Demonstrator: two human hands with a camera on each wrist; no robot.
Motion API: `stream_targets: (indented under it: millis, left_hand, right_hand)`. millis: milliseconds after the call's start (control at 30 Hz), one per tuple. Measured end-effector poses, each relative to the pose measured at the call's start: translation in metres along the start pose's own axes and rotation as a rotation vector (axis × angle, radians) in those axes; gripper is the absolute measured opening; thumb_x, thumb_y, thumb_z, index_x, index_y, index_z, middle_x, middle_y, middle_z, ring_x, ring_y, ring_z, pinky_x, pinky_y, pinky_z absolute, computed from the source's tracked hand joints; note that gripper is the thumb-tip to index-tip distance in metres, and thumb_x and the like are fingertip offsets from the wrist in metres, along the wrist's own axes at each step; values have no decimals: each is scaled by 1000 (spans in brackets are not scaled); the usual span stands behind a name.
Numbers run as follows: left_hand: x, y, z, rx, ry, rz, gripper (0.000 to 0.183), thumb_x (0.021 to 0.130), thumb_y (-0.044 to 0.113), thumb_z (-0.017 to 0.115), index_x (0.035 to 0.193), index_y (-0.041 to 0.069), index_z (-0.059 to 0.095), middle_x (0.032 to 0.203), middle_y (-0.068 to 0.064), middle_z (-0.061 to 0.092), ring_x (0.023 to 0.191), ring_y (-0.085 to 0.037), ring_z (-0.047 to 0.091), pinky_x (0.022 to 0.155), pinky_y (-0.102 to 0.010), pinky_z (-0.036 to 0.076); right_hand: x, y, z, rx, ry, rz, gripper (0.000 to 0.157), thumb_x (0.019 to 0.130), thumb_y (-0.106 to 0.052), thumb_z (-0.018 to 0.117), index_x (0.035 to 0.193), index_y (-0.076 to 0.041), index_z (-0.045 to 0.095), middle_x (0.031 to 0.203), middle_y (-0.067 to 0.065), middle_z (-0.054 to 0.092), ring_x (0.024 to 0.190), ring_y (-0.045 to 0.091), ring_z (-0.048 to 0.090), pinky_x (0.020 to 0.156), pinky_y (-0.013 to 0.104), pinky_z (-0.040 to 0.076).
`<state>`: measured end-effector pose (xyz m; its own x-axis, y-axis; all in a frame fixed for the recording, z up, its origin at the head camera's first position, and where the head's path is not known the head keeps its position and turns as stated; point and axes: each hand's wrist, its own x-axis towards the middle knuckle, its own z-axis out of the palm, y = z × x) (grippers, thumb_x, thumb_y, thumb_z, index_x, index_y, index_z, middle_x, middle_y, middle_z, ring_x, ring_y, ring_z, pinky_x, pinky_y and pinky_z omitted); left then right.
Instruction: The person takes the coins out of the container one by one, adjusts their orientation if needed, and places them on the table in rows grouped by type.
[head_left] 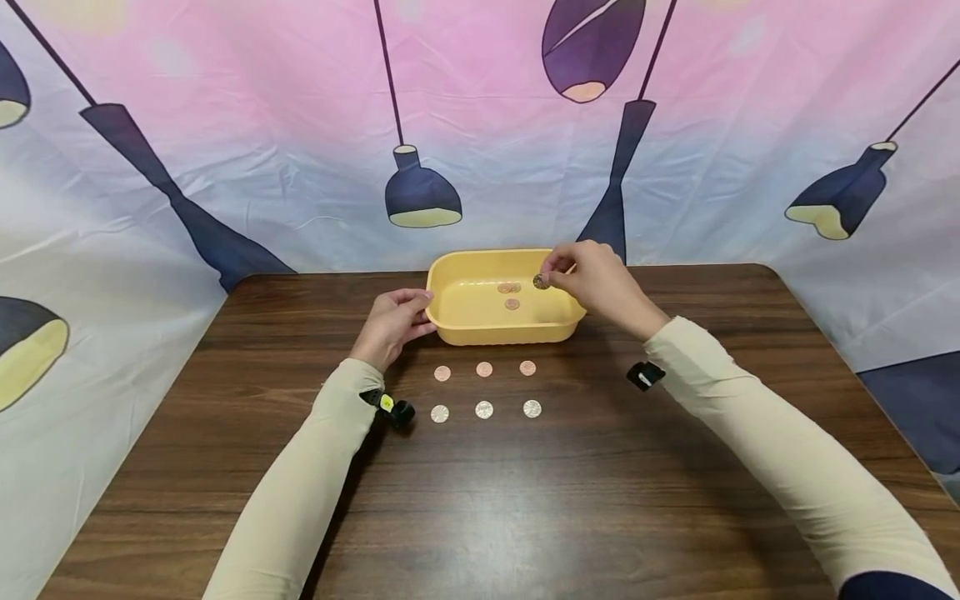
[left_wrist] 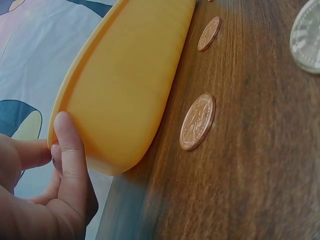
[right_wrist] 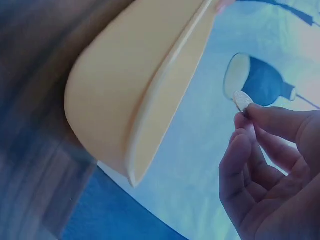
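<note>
A yellow tray [head_left: 506, 334] stands at the back of the table with a few copper coins [head_left: 512, 304] on its floor. My left hand [head_left: 392, 323] pinches the tray's left rim between thumb and fingers; the left wrist view shows the grip on the rim [left_wrist: 64, 102]. Over the right part of the tray, my right hand [head_left: 600, 279] pinches a silver-coloured coin [right_wrist: 243, 101] by its edge, thumb against fingertip. In front of the tray lie a row of three copper coins [head_left: 483, 368] and, nearer, a row of three silver coins [head_left: 484, 409].
The dark wooden table [head_left: 480, 517] reaches back to a hanging cloth [head_left: 315, 192] printed with lamps, close behind the tray. Both forearms wear pale sleeves [head_left: 300, 492], with a small black wrist camera [head_left: 645, 375] on the right one.
</note>
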<state>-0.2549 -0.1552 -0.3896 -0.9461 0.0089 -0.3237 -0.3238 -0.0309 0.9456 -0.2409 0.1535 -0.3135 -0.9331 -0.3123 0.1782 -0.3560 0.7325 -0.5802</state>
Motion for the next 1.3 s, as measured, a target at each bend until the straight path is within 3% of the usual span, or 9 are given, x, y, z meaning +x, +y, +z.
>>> stream_targets:
  millis: [133, 333, 567, 767, 1100, 1300]
  left_hand:
    - [-1, -1, 0, -1, 1, -5, 40, 109, 16, 60, 142, -5, 54, 106, -10, 60, 79, -9, 65, 70, -18, 60]
    - [1, 0, 0, -2, -2, 4, 37, 109, 16, 60, 139, -4, 55, 98, -6, 61, 76, -7, 64, 70, -18, 60]
    - [1, 1, -5, 7, 9, -3, 36, 109, 17, 61, 138, -3, 56, 99, -6, 60, 77, -8, 64, 71, -18, 60]
    - [2, -1, -8, 8, 12, -21, 42, 109, 20, 61, 143, -3, 54, 100, -6, 60, 79, -8, 64, 72, -18, 59]
    - [1, -2, -7, 10, 8, -30, 44, 109, 22, 62, 144, -2, 54, 107, -9, 60, 82, -9, 65, 73, -18, 59]
    - [2, -1, -5, 15, -3, -29, 41, 109, 21, 62, 142, -1, 55, 100, -6, 61, 78, -7, 64, 73, -18, 59]
  right_hand:
    - [-19, 5, -4, 79, -30, 26, 11, 102, -17, 71, 96, -10, 76, 91, 8, 75, 76, 21, 64, 67, 30, 47]
    - [-51, 18, -2, 275, -156, 149, 12, 102, -16, 69, 99, -4, 72, 84, 9, 67, 58, 16, 55, 51, 28, 49]
    - [-75, 34, 10, 377, -256, 184, 9, 102, -8, 66, 103, 0, 71, 83, 8, 61, 70, 20, 56, 51, 29, 50]
    - [-90, 44, 30, 443, -344, 245, 10, 101, -5, 63, 103, 2, 71, 83, 9, 64, 70, 18, 55, 52, 27, 48]
    - [-99, 51, 46, 352, -475, 239, 15, 103, -6, 59, 100, -1, 73, 75, -2, 57, 52, 8, 41, 48, 22, 36]
    - [-100, 55, 45, 186, -461, 150, 16, 99, -7, 63, 90, -6, 76, 80, -5, 65, 70, 10, 49, 67, 26, 41]
